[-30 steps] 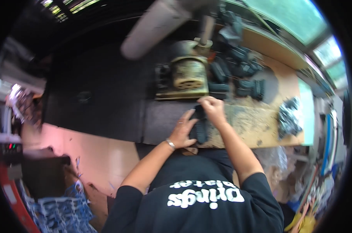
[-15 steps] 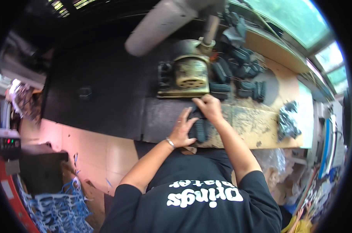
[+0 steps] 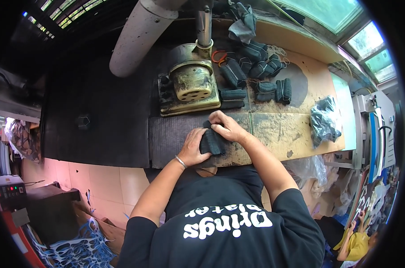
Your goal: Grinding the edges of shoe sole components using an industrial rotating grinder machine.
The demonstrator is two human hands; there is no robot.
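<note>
Both my hands hold a small stack of dark fabric pieces [image 3: 211, 142] on the worn wooden workbench [image 3: 278, 134]. My left hand [image 3: 193, 147] presses against the stack's left side, a bracelet on that wrist. My right hand [image 3: 227, 127] grips the stack from above and the right. Just beyond my hands stands a grimy yellowish metal machine [image 3: 191, 85] with a round perforated top.
Several tied bundles of dark fabric [image 3: 256, 71] lie at the back of the bench beside orange-handled scissors [image 3: 218, 56]. A crumpled dark plastic bag [image 3: 324, 120] sits at the right. A large grey pipe [image 3: 137, 35] slants overhead. Blue cut-out sheets [image 3: 84, 250] lie on the tiled floor.
My hands stay on the fabric stack; the right hand has shifted slightly over its top. The view has tilted a little.
</note>
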